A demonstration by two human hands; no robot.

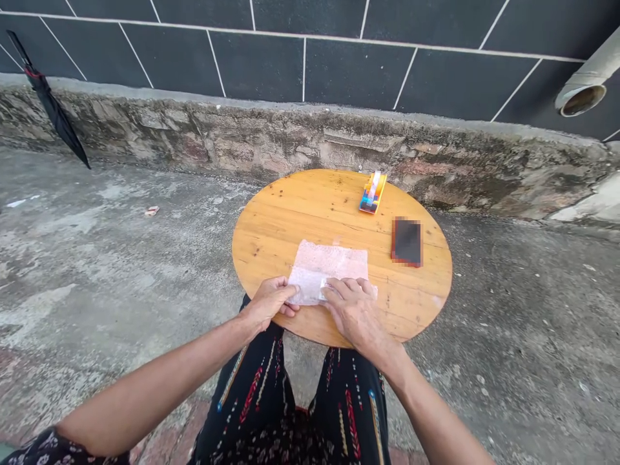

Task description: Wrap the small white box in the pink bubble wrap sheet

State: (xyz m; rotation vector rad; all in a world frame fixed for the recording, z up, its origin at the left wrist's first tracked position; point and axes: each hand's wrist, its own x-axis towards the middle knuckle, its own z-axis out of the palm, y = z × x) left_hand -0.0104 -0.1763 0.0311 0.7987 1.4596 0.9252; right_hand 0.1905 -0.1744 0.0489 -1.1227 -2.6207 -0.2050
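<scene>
A person sits at a small round wooden desk [271,226] outdoors, seen from above through their own eyes. A pale, pinkish-white sheet of bubble wrap [329,261] lies flat on the near half of the desk, directly in front of both hands. Its long axis runs left to right, and its near edge looks folded over into a thicker strip.

The left hand [268,300] pinches the near left corner of the sheet between thumb and curled fingers. The right hand [356,310] lies palm down on the near right edge, fingers together and pointing left, pressing the fold to the wood. Both hands touch the sheet, and the rest of it stretches away from them.

The sheet is thin, soft and dimpled; the desk is smooth, honey-coloured planks. Beyond the right hand lies a dark rectangular phone [407,241], and farther back a small bright multicoloured block [372,192]. Rough concrete floor [121,258] surrounds the desk. Behind runs a weathered stone ledge [290,139], with a folded black umbrella [53,110] leaning at left and a pipe [584,93] at right.
</scene>
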